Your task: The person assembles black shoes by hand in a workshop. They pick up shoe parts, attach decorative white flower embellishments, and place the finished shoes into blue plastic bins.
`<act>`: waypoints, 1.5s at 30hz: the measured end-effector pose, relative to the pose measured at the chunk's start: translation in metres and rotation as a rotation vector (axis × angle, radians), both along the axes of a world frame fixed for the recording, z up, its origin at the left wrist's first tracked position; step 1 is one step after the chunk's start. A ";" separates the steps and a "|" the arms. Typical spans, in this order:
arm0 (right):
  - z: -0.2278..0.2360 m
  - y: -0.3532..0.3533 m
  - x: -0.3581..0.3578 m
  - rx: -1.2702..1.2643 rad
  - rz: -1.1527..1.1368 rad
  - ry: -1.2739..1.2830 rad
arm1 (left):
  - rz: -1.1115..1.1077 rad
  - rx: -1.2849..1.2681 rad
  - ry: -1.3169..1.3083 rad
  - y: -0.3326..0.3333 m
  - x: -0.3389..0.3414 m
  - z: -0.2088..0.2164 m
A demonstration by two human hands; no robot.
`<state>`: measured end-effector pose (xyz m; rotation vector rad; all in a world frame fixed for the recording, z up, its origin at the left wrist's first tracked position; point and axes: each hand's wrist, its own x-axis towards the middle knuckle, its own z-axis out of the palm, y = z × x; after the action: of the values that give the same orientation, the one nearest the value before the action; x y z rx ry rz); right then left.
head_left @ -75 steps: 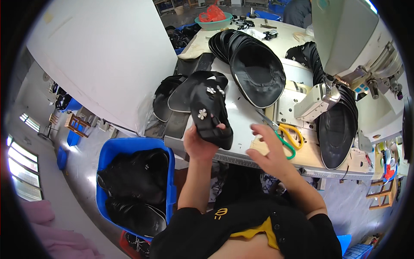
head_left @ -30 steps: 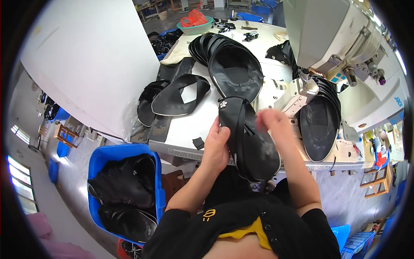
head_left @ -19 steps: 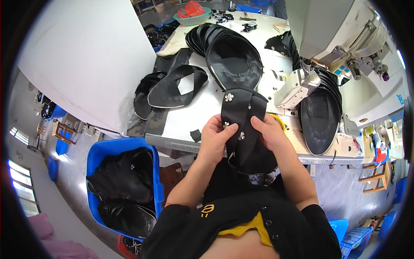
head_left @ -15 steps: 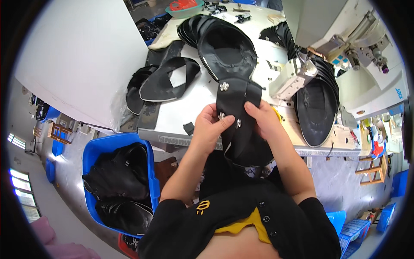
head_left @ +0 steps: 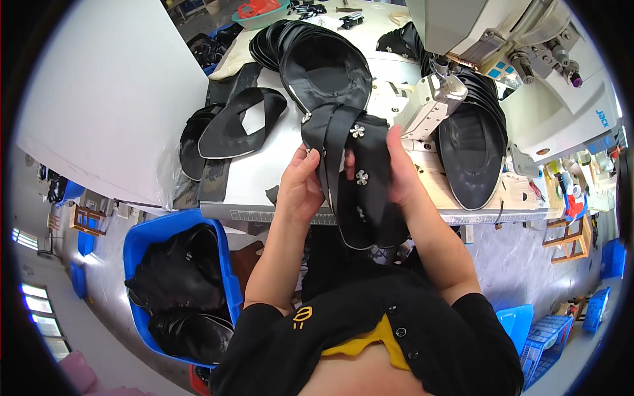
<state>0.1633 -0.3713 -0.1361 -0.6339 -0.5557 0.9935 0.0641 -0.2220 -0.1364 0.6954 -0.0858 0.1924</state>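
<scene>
Between my hands is a black shoe upper with crossing straps and several silver flower ornaments, held over the table's front edge. My left hand grips its left side, thumb in front and the other fingers partly hidden behind. A fingertip shows through a gap between the straps. Along the right edge my right hand holds the upper, thumb pointing up and fingers hidden behind it. Just beyond, a fanned stack of black shoe uppers lies on the table, its near end touching or overlapped by the held piece.
A white sewing machine stands at the right, beside another stack of black uppers. Two loose uppers lie at the left of the table. Below left, a blue bin holds black pieces. A green basin sits far back.
The held upper has been turned, so its flowers now face up along its right part and the crossing strap shows at left. Both hands shifted their grip; the whole view slid slightly left.
</scene>
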 end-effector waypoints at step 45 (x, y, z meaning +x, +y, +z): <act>0.017 0.203 0.139 -1.274 -0.969 -1.535 | 0.178 0.021 0.194 0.023 0.060 -0.052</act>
<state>0.3020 -0.1682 -0.1189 -2.5620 -0.7040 -0.4273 0.1245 -0.1987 -0.1885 0.7392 0.1601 0.2941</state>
